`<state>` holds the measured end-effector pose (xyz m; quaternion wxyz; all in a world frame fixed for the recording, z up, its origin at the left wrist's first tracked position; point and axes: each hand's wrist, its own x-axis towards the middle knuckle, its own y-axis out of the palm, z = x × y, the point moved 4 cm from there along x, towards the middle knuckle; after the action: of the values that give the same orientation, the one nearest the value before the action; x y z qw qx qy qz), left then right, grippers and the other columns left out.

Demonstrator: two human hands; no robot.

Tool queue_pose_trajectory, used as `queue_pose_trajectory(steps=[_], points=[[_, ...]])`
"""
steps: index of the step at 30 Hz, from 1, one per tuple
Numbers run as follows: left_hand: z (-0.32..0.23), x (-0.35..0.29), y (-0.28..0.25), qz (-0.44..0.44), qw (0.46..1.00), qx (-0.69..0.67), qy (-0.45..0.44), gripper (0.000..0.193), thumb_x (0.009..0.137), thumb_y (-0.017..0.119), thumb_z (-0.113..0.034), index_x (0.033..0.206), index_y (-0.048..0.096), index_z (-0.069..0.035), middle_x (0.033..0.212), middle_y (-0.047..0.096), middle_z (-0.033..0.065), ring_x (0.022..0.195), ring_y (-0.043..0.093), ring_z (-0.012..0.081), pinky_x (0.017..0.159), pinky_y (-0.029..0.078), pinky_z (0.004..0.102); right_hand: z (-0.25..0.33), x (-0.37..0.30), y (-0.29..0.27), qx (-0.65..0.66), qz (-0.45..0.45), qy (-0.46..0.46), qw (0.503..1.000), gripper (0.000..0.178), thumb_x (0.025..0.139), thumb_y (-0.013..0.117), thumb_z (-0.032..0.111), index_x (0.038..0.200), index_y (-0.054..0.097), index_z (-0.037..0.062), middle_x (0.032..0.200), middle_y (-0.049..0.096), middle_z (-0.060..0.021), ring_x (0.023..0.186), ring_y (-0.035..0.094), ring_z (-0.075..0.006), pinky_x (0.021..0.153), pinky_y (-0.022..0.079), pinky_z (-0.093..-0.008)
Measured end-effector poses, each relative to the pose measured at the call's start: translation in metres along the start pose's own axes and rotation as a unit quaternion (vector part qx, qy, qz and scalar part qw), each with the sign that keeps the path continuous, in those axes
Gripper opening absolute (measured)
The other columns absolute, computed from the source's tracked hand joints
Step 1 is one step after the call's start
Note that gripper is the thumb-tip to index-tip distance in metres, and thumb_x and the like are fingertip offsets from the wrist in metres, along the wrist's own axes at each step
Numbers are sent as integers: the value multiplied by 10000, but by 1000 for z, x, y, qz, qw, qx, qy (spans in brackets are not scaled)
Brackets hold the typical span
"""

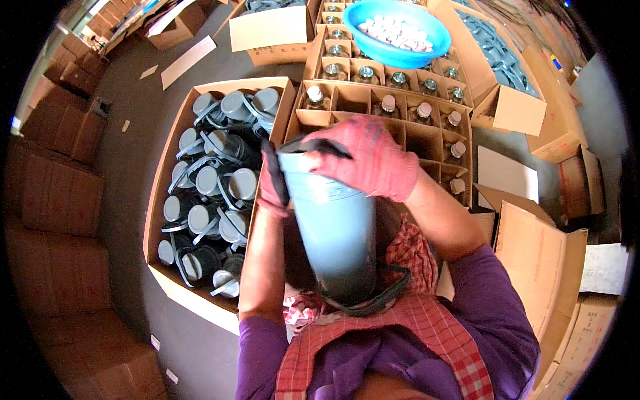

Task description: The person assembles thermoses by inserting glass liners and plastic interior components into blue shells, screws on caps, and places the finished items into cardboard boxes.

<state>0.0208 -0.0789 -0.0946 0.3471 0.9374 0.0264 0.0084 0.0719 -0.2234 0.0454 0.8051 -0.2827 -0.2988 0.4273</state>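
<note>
Big open brown cardboard box [193, 295] on the left; beside it, the tall blue-grey cylinder [337, 223], long axis running from both hands back toward the red checked apron [440, 327]! Pink-gloved right hand [367, 157] grips its far rim; pink-gloved left hand [272, 181] flanks it, closure unclear.

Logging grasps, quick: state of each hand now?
Left hand: against side of blue cylinder; grip cannot be told.
Right hand: holding blue cylinder near its upper end.
</note>
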Motion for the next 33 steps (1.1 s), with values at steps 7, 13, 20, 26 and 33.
queue_pose_trajectory(steps=[7, 13, 20, 26, 33], points=[[-64, 4, 42, -4, 993, -28, 118, 1069, 733, 152, -821, 1359, 298, 33, 1403, 313, 207, 1341, 232, 274, 1116, 90, 381, 15, 15, 18, 74, -22, -151, 985, 515, 731, 604, 514, 1068, 616, 125, 884, 633, -126, 830, 603, -335, 708, 474, -408], [-50, -7, 15, 41, 993, -10, 112, 818, 860, 293, -661, 1195, 501, 55, 1117, 592, 168, 1016, 572, 269, 896, 437, 353, -9, 9, 6, 323, -117, -87, 935, 310, 841, 565, 376, 969, 656, 108, 716, 623, -137, 642, 620, -258, 577, 472, -320], [-105, -37, 91, -30, 814, 558, 155, 581, 887, 432, -492, 1070, 616, 27, 1033, 639, 150, 978, 608, 219, 855, 454, 313, -111, 37, 69, 703, -91, -27, 705, 427, 900, 508, 388, 1016, 611, -10, 1051, 632, -107, 894, 595, -160, 833, 453, -278], [-120, -24, 69, -112, 877, 266, 383, 620, 896, 375, -494, 1290, 427, -17, 1291, 457, 154, 1184, 450, 256, 992, 338, 367, -114, 31, 76, 599, -143, 60, 786, 433, 917, 430, 360, 1182, 530, 32, 1084, 582, -84, 1008, 535, -181, 900, 418, -342], [-75, -16, 18, 13, 984, -13, 176, 747, 890, 296, -603, 1364, 335, -27, 1382, 365, 150, 1248, 352, 249, 1070, 209, 371, -31, 18, 21, 123, -150, -190, 962, 475, 877, 472, 459, 1169, 573, 98, 901, 615, -115, 863, 587, -181, 770, 463, -321]])
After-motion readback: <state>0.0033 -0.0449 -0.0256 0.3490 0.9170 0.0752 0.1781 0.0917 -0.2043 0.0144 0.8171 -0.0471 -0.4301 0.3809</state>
